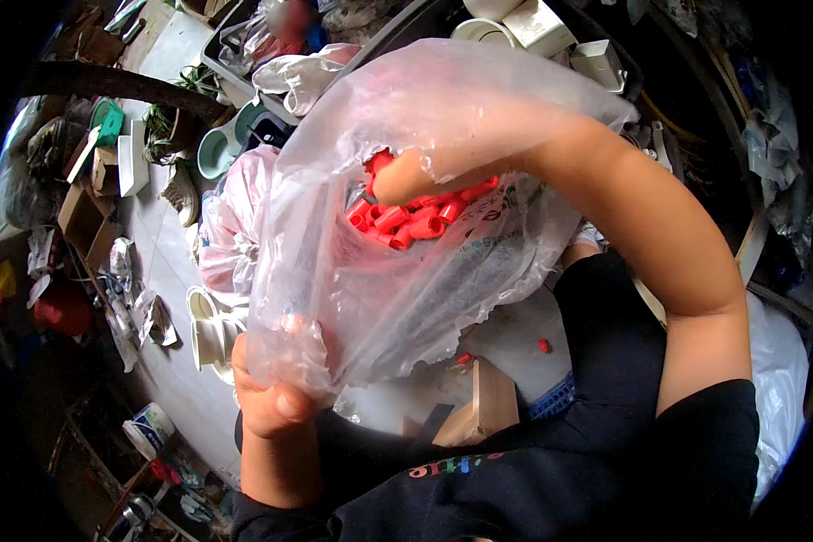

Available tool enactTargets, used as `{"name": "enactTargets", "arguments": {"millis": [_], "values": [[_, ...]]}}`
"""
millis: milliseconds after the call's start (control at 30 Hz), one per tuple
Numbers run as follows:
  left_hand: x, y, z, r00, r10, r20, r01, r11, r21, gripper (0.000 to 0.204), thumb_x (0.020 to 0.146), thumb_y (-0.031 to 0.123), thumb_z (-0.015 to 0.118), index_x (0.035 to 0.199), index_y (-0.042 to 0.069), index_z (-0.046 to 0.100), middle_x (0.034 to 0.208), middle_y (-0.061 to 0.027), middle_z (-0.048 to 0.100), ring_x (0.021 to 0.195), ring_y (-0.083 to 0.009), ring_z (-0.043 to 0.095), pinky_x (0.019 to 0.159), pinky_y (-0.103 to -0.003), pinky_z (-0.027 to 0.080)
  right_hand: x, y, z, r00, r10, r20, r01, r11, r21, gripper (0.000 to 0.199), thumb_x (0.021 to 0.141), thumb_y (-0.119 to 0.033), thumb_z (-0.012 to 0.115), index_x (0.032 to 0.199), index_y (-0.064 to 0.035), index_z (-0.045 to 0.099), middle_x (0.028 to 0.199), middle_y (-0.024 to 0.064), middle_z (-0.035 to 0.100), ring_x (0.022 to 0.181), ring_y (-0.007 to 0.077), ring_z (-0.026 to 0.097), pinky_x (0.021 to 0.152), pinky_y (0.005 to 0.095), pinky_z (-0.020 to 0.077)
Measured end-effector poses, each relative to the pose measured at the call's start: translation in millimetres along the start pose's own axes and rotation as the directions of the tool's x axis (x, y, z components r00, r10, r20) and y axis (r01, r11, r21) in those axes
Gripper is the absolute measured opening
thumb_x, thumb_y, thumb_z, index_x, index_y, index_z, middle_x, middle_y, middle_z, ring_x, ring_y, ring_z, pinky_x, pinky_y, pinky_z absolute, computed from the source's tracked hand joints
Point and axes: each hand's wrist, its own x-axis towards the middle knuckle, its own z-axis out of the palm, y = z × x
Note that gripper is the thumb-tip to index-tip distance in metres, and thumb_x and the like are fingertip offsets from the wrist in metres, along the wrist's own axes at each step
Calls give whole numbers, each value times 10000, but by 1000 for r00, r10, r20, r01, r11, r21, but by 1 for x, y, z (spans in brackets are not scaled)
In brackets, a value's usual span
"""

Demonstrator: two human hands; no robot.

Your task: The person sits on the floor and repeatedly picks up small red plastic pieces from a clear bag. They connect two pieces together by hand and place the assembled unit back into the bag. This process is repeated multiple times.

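The one view comes from the left of two fisheye cameras worn side by side on the head, facing steeply down at close range. A large, translucent, whitish plastic bag (361,316) fills the middle. The wide lens also takes in the wearer's black short-sleeved cloth shirt (605,470) below the bag, smooth pale-grey floor (176,388) left of it, and white boxy containers (540,27) beyond it.

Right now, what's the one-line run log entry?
left hand: holding translucent plastic bag by edge | right hand: in bag mouth, by red tubular pieces, grip obscured | outside bag: two loose red pieces
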Motion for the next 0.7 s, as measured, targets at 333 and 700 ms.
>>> {"name": "enactTargets", "arguments": {"millis": [333, 700], "values": [[3, 0, 3, 996, -81, -22, 82, 996, 26, 418, 661, 220, 767, 911, -48, 567, 765, -99, 565, 629, -166, 524, 548, -288, 408, 45, -19, 38, 995, 34, 97, -23, 994, -105, 230, 595, -187, 600, 777, -47, 615, 686, 113, 594, 628, 244, 551, 568, 343, 420], [9, -2, 7, 998, -62, 29, 63, 998, -19, 239, 668, 149, 733, 715, -4, 557, 686, -90, 536, 597, -169, 508, 521, -290, 387, 61, -25, 53, 993, 84, 79, -69, 982, -173, 242, 592, -182, 609, 794, -49, 620, 708, 117, 598, 655, 254, 556, 593, 348, 428]]}}
